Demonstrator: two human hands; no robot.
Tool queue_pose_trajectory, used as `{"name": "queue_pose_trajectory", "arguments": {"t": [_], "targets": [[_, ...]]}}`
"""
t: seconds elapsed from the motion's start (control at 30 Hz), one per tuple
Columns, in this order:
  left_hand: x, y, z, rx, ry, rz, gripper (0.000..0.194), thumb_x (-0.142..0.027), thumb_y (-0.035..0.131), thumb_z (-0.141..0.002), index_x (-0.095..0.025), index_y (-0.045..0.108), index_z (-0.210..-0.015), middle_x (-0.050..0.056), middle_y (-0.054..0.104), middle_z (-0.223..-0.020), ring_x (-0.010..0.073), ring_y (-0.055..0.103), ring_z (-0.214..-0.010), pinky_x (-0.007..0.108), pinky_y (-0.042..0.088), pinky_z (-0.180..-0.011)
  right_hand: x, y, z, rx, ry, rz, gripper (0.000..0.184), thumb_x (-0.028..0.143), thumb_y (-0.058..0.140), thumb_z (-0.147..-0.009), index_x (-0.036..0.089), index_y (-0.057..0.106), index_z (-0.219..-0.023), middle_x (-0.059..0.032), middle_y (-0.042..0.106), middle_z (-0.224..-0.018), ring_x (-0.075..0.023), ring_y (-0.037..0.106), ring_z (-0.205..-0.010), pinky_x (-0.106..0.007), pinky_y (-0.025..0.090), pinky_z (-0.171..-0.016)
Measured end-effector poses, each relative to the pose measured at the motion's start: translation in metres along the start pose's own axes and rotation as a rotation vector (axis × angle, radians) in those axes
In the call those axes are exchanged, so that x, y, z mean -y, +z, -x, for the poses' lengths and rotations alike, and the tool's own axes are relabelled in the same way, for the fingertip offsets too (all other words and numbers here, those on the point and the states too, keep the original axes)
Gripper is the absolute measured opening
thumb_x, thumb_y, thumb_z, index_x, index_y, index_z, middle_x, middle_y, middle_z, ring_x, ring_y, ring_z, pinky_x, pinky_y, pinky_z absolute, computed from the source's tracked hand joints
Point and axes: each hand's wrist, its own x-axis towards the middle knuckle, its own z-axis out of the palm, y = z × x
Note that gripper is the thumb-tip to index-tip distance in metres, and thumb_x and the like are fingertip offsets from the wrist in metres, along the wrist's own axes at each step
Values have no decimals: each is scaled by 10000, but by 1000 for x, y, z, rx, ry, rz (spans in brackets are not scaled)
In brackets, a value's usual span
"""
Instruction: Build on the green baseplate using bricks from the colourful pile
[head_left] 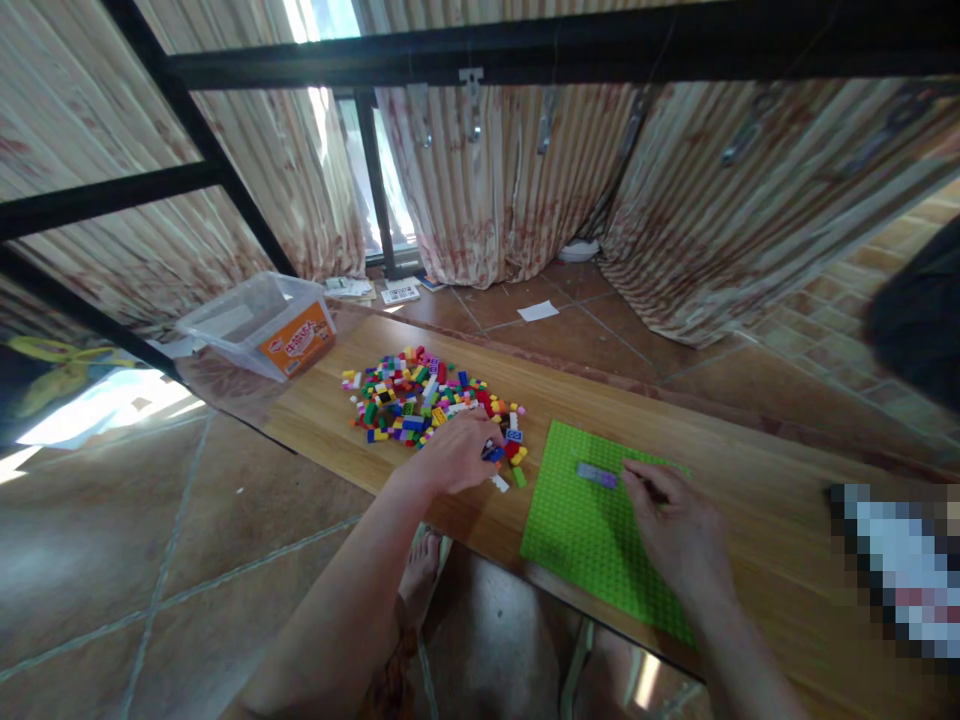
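My left hand [461, 452] is at the right edge of a pile of toy building bricks [409, 400], its fingers bent around a blue brick [492, 453]. A green studded baseplate [570, 530] lies flat on the wooden table to the right of the pile. Near its middle sits a short row of lilac and purple bricks [598, 475]. Just right of that row, my right hand [679, 515] hovers over the plate with thumb and forefinger pinched together. Whatever is between those fingertips, if anything, is too small to make out.
A clear plastic box [255, 320] with an orange label stands at the table's left end. A white brick [499, 483] and a light green brick [519, 477] lie between pile and baseplate. A pixelated object [900, 570] is at the right. A dark metal frame [525, 50] crosses above.
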Motion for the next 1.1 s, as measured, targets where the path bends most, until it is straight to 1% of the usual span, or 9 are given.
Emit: {"name": "queue_pose_trajectory", "arguments": {"t": [0.17,0.27,0.37,0.5,0.6,0.7,0.83,1.0,1.1], "targets": [[4,-2,-1,-49,6,54,201,-211,684,-750,-165,653,-943,77,646,-980,238,593,-969,362,470,-874,9,1,-1,-24,-24,-43,324,450,518,-884,204,725,-916,-92,713,-904,-219,652,-777,-374,521,-742],[2,-4,-2,-75,-36,120,178,-252,677,-771,-164,627,-917,60,654,-924,212,611,-875,333,480,-798,21,6,3,-7,4,-135,299,434,537,-886,210,732,-917,-85,721,-930,-217,656,-821,-371,520,-770],[-3,-3,-5,-84,-51,304,182,-290,677,-795,-173,602,-913,28,659,-862,174,624,-793,296,482,-741,39,16,9,36,89,-347,273,436,574,-875,228,744,-923,-66,736,-948,-211,665,-865,-359,521,-787],[-18,5,-8,-41,4,626,253,-237,718,-761,-171,562,-948,10,657,-881,148,644,-788,264,496,-727,64,28,12,113,253,-659,297,461,653,-811,210,754,-933,-55,749,-828,-172,648,-677,-321,528,-654],[-31,11,-10,-1,59,804,231,-198,698,-774,-171,534,-934,7,649,-874,136,643,-793,249,499,-727,75,32,10,122,297,-817,299,437,744,-722,210,754,-916,-44,752,-809,-164,658,-683,-314,540,-655],[-40,14,-11,-17,93,882,187,-191,666,-800,-167,549,-944,1,634,-862,118,622,-772,232,488,-716,78,34,7,105,287,-890,260,396,799,-660,218,755,-844,-26,748,-777,-166,666,-695,-322,551,-676],[-41,16,-12,1,98,952,186,-252,704,-790,-150,598,-905,-10,609,-792,99,581,-714,212,465,-673,76,34,6,115,308,-897,208,389,799,-662,230,769,-793,-30,759,-766,-182,677,-701,-340,551,-687],[-33,14,-12,35,66,1088,228,-198,737,-737,-140,614,-920,11,634,-836,115,615,-759,229,497,-711,74,33,7,141,324,-936,230,388,785,-690,242,778,-867,-32,767,-792,-172,674,-688,-343,546,-692],[-25,9,-12,-20,46,1060,240,-167,692,-758,-144,634,-990,29,660,-883,126,633,-787,250,511,-744,71,35,8,134,310,-919,240,364,770,-707,242,766,-914,-31,767,-833,-178,679,-716,-357,552,-722]]}}
